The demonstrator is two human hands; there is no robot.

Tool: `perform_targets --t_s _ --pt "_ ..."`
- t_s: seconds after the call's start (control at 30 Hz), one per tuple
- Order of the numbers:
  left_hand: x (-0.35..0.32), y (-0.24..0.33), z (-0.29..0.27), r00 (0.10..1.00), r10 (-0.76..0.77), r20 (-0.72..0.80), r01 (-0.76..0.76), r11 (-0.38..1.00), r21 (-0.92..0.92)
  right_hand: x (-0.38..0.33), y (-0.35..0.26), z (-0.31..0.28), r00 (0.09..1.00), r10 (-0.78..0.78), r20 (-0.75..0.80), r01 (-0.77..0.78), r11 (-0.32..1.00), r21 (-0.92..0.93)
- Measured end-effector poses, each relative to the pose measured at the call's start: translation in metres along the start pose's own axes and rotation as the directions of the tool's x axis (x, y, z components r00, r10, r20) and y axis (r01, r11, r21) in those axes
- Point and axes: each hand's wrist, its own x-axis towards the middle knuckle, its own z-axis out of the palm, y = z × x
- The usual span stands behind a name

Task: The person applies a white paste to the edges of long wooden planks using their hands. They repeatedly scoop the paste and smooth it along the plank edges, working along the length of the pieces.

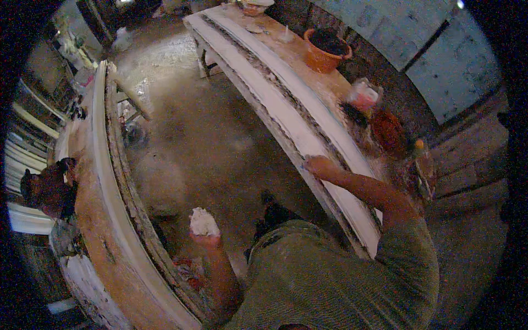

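In my left hand, raised over the floor between two benches, sits a rough lump of white plaster-like material. The fingers are wrapped beneath it. My right hand rests at the inner edge of a long white moulding strip on the right-hand bench. Its fingers are bent against that edge, and anything they grip is too small or blurred to name. Two pale strips run side by side on this bench, with a dark, crumbly gap between them.
Along the left bench lies another long pale strip. Behind the right strips stand an orange basin, a white-and-red tub and a reddish basin. A dark brown object, unclear in kind, is at far left.
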Motion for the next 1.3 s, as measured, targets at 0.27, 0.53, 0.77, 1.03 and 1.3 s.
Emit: perform_targets --t_s 0.27,0.53,0.77,1.03,1.3 --pt "0.164 -0.033 0.041 0.906 -0.217 -0.363 0.070 0.923 -0.379 0.201 0.078 -0.040 0.976 -0.170 -0.136 0.164 0.985 -0.055" --pt "0.381 -0.042 0.032 0.971 -0.034 0.235 0.112 0.940 -0.323 0.391 0.131 -0.096 0.999 -0.025 -0.020 0.025 1.000 0.003" --pt "0.513 -0.025 0.122 0.994 -0.010 0.112 0.034 0.977 -0.210 0.525 0.177 -0.113 0.998 -0.054 -0.044 0.054 0.998 0.007" --pt "0.646 -0.061 0.175 0.984 -0.173 -0.043 0.153 0.944 -0.293 0.702 0.243 -0.151 0.976 -0.023 -0.215 0.046 0.993 0.105" --pt "0.893 -0.089 0.135 0.988 -0.034 -0.154 0.110 0.848 0.518 0.921 0.314 -0.189 0.954 0.207 -0.215 -0.148 0.954 0.259"
